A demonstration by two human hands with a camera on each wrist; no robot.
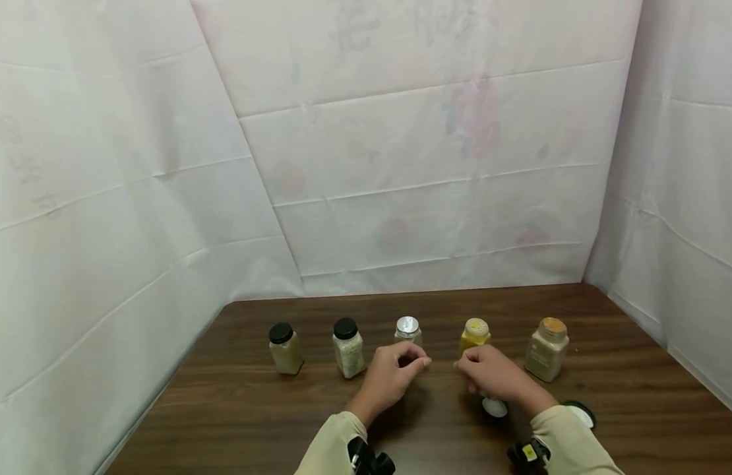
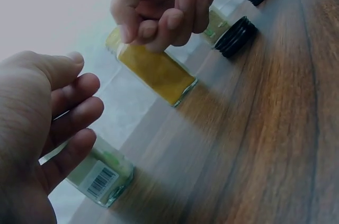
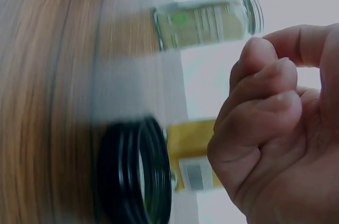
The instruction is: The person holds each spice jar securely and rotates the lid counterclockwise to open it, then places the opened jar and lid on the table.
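Note:
In the head view, my left hand (image 1: pixel 392 373) hovers in front of a glass jar with a silver top (image 1: pixel 408 326). Its fingers are loosely bent, with nothing between them in the left wrist view. My right hand (image 1: pixel 490 371) is held by a yellow-filled jar (image 1: pixel 475 333) with a perforated yellow top. The right fingers (image 3: pixel 259 123) are curled in towards the palm, and no object shows in them. Below that hand, a black screw cap (image 1: pixel 494 408) lies with its pale inside facing up. The right hand partly covers the yellow jar in the left wrist view.
Two jars with black lids, one at far left (image 1: pixel 286 349) and one beside it (image 1: pixel 349 349), stand on the brown wooden table (image 1: pixel 253 422). An orange-topped jar (image 1: pixel 547 349) stands at right. Another black cap (image 1: pixel 581 414) lies near the right sleeve. White cloth (image 1: pixel 431 218) surrounds the table.

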